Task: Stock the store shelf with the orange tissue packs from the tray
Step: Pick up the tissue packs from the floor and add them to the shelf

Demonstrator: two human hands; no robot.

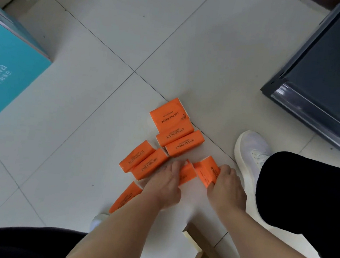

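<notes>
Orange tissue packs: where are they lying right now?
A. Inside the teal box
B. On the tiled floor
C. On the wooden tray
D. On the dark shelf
B: the orange tissue packs lie scattered on the tiled floor, with the left hand and the right hand each on one of them.

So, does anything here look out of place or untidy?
Yes. The orange packs lie scattered on the floor at mixed angles, some leaning on each other, and not on the shelf. The right hand grips one and the left hand touches another.
</notes>
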